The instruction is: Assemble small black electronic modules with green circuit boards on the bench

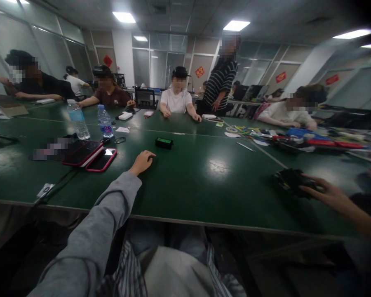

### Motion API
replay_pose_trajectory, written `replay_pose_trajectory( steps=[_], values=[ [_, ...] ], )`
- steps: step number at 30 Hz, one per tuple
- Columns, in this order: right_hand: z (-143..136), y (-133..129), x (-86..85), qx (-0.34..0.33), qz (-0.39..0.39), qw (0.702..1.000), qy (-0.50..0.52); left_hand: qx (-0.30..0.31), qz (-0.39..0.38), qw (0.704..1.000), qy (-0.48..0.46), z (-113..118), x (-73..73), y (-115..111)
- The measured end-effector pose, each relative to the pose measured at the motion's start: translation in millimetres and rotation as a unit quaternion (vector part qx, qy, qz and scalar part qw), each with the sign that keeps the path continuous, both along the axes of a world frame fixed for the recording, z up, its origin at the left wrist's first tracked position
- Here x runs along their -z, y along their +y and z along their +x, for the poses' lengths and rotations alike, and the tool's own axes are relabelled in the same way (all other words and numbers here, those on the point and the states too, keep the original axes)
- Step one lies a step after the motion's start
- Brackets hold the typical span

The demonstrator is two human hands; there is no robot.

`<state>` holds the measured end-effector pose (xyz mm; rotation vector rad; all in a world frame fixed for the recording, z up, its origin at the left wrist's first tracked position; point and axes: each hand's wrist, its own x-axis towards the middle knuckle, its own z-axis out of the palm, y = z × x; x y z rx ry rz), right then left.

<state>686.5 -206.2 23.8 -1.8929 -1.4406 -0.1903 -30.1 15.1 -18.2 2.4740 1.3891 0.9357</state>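
My left hand (142,162) rests on the green table (179,194), its index finger stretched out and the other fingers loosely bent, holding nothing. Just beyond its fingertips lies a small black box with a lit green face (164,142), apart from the hand. At the right, my right hand (324,192) grips the near side of a dark object (293,181) with yellowish parts, thumb and fingers on its edge. Blur hides the details of that object and whether it touches the table.
Left of centre are two water bottles (78,119) (105,121), red-edged phones (101,160) and a black cable. A pen (246,147) lies right of centre. Cables and tools (315,138) crowd the back right. Several people sit around the table; a person in stripes (221,84) stands behind.
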Motion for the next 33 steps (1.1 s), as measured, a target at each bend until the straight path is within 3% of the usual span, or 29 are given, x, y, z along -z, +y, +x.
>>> replay_pose_trajectory(
  steps=[3,6,13,18,22,27,30,33],
  values=[
    [-20,18,5.1,-0.04,-0.077,0.991,0.098,-0.003,0.003,1.0,0.0,1,1.2,1],
    [-67,47,3.2,-0.106,-0.082,0.986,0.103,0.0,0.004,1.0,0.005,0,1.0,1],
    [-230,113,-11.0,-0.294,-0.105,0.947,0.07,0.0,0.007,1.0,0.0,0,1.2,2],
    [-355,136,-15.0,-0.415,-0.098,0.902,0.068,-0.002,0.001,0.999,-0.037,1,-0.7,-1],
    [-432,149,-18.6,-0.499,-0.051,0.865,0.034,0.01,-0.02,0.997,-0.078,2,-5.3,-5],
    [-483,172,-24.9,-0.534,-0.022,0.845,-0.023,-0.001,-0.059,0.992,-0.108,1,-5.2,-2],
    [-491,186,-23.7,-0.526,-0.018,0.85,-0.033,0.0,-0.062,0.987,-0.148,-2,0.1,6],
    [-490,191,-14.4,-0.524,-0.048,0.848,-0.061,-0.037,-0.066,0.971,-0.227,-5,6.1,16]
  ],
)
